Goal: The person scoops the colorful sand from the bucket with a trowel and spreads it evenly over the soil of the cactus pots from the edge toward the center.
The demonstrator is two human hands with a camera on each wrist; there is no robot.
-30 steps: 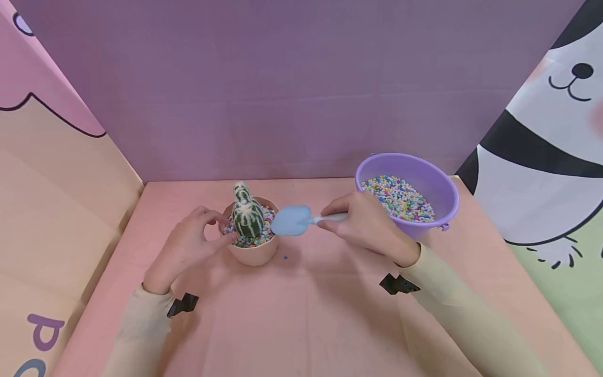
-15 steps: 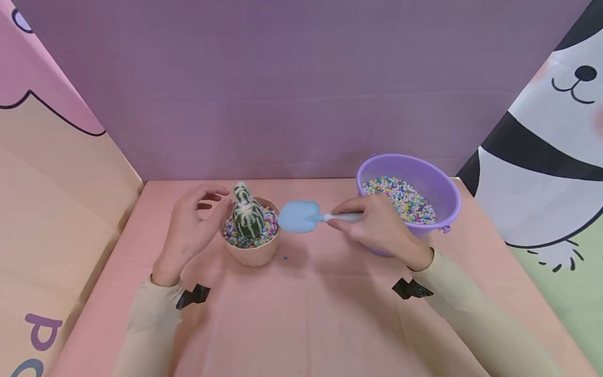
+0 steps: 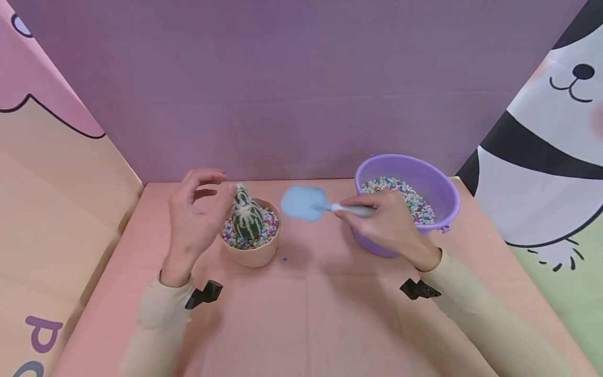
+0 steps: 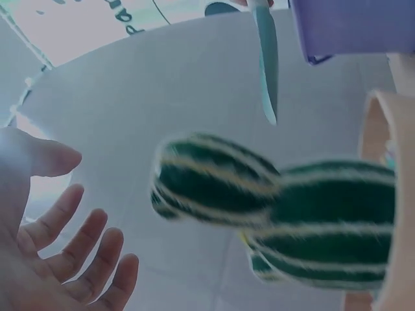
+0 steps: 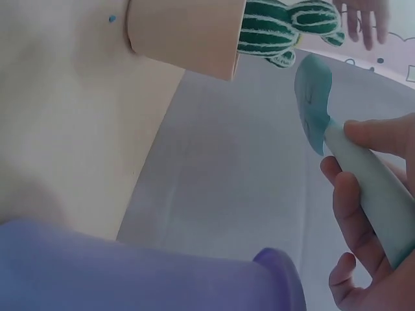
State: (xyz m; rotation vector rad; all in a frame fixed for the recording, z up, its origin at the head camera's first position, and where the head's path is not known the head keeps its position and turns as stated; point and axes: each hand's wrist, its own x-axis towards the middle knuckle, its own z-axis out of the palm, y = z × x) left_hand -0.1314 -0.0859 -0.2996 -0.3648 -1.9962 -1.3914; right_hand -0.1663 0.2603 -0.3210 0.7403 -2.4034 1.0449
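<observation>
A green cactus with pale stripes (image 3: 247, 222) stands in a peach pot (image 3: 254, 256), set among small multicoloured beads (image 3: 270, 226). Beside the cactus top my left hand (image 3: 195, 220) is raised, its fingers spread and loosely bent; the left wrist view shows a gap between them and the plant. My right hand (image 3: 386, 220) grips the whitish handle of a light blue toy shovel (image 3: 303, 202). The shovel's blade hangs in the air between pot and bucket. In the right wrist view, thumb and fingers wrap around the handle (image 5: 373, 188).
A purple bucket (image 3: 433, 180) partly filled with beads stands at the right, behind my right hand. One blue bead (image 3: 285, 259) lies on the pink tabletop (image 3: 292, 309) near the pot. A purple backdrop (image 3: 292, 94) and printed side panels enclose the table.
My left hand has left the pot's rim and bead surface and risen beside the cactus top. My right hand has drawn the shovel up and rightward, away from the pot.
</observation>
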